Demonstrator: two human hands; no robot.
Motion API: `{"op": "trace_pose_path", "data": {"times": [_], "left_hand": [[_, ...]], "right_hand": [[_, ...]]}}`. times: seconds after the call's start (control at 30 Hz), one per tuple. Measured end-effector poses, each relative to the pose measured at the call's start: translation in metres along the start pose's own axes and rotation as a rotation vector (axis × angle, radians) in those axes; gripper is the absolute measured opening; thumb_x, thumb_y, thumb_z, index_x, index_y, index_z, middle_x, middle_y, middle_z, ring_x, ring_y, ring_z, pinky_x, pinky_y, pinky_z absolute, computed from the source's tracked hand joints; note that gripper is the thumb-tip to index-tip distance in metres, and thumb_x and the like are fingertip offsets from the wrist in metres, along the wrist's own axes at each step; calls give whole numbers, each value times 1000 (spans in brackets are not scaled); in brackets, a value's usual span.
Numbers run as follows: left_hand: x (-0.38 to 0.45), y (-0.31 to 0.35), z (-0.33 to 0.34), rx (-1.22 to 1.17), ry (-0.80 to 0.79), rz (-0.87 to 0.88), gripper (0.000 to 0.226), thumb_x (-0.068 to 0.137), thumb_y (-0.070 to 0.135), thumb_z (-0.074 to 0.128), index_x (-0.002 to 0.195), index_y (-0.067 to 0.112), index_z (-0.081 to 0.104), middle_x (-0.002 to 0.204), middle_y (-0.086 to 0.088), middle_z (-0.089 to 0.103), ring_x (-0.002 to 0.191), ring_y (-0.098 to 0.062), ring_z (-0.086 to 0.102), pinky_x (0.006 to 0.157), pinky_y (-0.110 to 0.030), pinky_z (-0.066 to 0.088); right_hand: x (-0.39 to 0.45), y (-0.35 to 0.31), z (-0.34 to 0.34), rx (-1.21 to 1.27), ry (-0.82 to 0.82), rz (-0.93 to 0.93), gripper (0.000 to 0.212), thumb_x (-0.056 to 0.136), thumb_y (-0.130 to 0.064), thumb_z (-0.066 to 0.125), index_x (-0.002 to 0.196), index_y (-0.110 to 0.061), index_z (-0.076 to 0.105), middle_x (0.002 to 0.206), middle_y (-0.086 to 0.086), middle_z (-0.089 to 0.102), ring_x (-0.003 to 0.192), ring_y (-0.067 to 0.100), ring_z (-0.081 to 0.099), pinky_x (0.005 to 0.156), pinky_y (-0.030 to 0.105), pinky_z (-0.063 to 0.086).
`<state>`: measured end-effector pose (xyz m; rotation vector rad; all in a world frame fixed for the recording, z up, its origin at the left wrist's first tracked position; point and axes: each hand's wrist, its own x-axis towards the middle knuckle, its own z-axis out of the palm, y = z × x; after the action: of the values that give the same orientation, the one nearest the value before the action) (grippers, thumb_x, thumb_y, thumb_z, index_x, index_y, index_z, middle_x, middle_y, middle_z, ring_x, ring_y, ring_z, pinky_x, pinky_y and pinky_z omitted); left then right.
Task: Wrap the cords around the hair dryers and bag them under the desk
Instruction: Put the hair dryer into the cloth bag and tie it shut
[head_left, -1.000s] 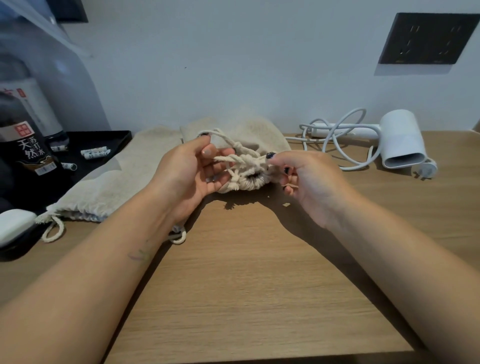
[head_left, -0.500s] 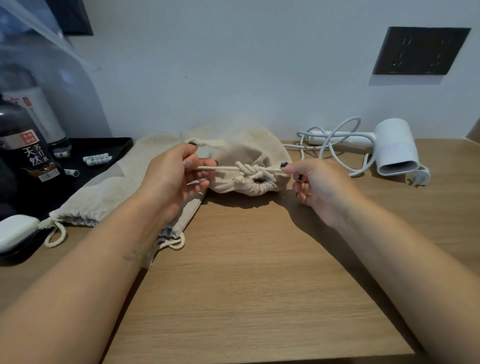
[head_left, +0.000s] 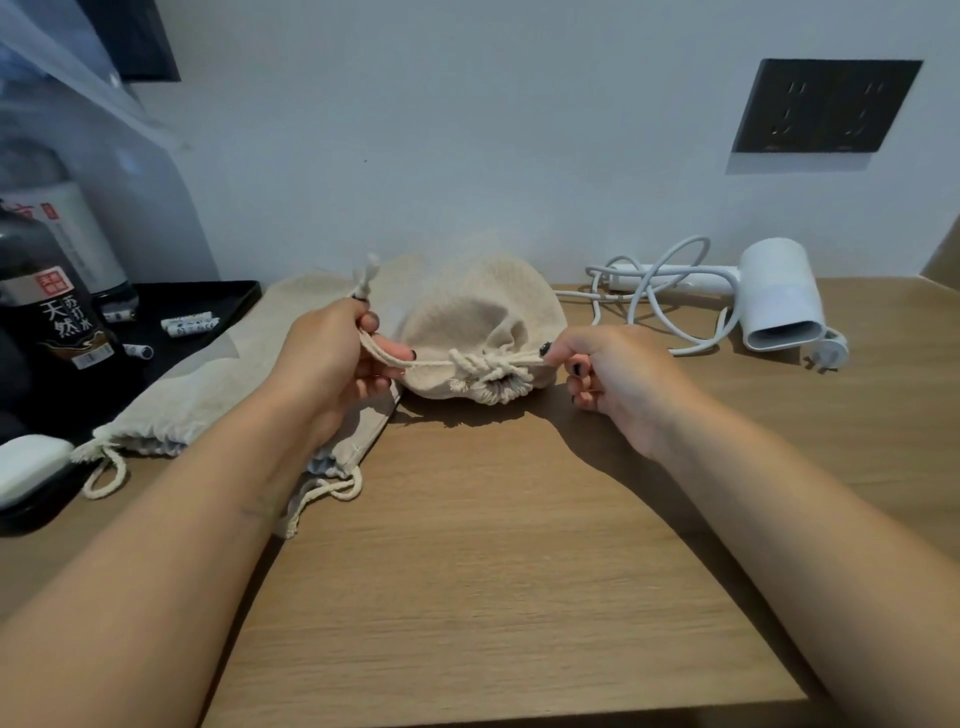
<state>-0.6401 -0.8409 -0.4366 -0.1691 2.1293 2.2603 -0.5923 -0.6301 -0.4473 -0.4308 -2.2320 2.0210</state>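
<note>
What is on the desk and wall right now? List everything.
full bag: 1, beige, desk centre, mouth cinched
drawstring: 1, cream, pulled taut both ways
flat bags: 2, beige, left of the full bag
hair dryer: 1, white, right rear, cord loose
tray: 1, black, left rear
batteries: several, white, on tray
bottles: 2, far left
socket panel: 1, dark, wall
desk: 1, wood
hands: left and right, each gripping a drawstring end

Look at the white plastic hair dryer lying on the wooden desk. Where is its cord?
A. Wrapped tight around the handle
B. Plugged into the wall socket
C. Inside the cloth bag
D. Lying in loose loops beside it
D: the white cord sprawls in loose loops on the wooden desk beside the white plastic hair dryer, its plug lying free.
</note>
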Motion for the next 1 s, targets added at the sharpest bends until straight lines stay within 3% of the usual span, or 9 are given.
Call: {"op": "trace_pose_path", "data": {"times": [0.13, 0.23, 0.33, 0.4, 0.53, 0.67, 0.8, 0.93, 1.0], "left_hand": [[2, -1, -2, -57, 31, -59, 20, 97, 13, 31, 88, 13, 49, 50, -3, 64, 49, -13, 52, 47, -23, 42], [4, -2, 1, -176, 80, -47, 18, 93, 9, 35, 89, 10, 52, 79, -9, 65, 72, -18, 58, 66, -29, 51], [6, -5, 7, -245, 57, -14, 10, 88, 8, 41, 84, 10, 50, 79, -4, 47, 62, -13, 45, 63, -25, 42], [6, -8, 15, -157, -29, -15, 7, 87, 14, 47, 81, 12, 51, 72, -1, 47, 56, -12, 43, 60, -26, 36], [9, -5, 34, -74, -90, -50, 21, 84, 33, 59, 96, 19, 69, 84, -1, 74, 80, -20, 70, 82, -36, 55], [22, -3, 42, -107, -74, -75, 39, 72, 41, 67, 103, 18, 70, 102, -7, 74, 94, -28, 71, 91, -52, 54], [28, -8, 38, -113, -86, -61, 25, 76, 27, 70, 93, 10, 69, 86, -10, 68, 82, -27, 68, 79, -41, 55], [25, -8, 39, -208, -148, -73, 22, 77, 23, 73, 92, 6, 70, 86, -14, 70, 80, -28, 71, 77, -41, 56], [18, -6, 43, -236, -152, -55, 20, 80, 21, 73, 92, 6, 71, 85, -14, 74, 80, -28, 73, 77, -41, 59]], "right_hand": [[1, 2, -3, 22, 37, -52, 6, 80, -15, 66, 83, -10, 65, 66, 0, 50, 64, 15, 50, 63, 30, 41], [10, 5, -5, 104, 186, -123, 14, 83, -27, 66, 91, -18, 59, 82, 0, 56, 79, 17, 56, 71, 35, 49], [22, 12, 6, 131, 228, -133, 45, 72, -45, 69, 107, -22, 55, 103, 0, 61, 97, 18, 60, 94, 44, 51], [25, 14, 16, 85, 223, -131, 64, 67, -53, 67, 120, -21, 52, 116, 0, 58, 108, 18, 57, 100, 44, 47], [38, 2, 32, 51, 149, -16, 72, 76, -62, 63, 128, -14, 51, 115, 3, 59, 106, 21, 57, 96, 41, 45], [52, -12, 37, 93, 126, 78, 89, 61, -71, 65, 128, -14, 53, 116, 4, 61, 103, 24, 60, 94, 42, 48], [61, -8, 33, 35, 71, 31, 63, 61, -60, 75, 104, -14, 67, 100, 2, 72, 90, 21, 69, 86, 38, 56], [57, 0, 40, 153, 68, -72, 20, 74, -33, 77, 75, -15, 68, 68, -6, 70, 66, 8, 67, 55, 20, 50], [52, 1, 46, 251, 65, -107, 16, 76, -25, 76, 80, -11, 70, 71, 0, 71, 68, 12, 67, 57, 24, 52]]}}
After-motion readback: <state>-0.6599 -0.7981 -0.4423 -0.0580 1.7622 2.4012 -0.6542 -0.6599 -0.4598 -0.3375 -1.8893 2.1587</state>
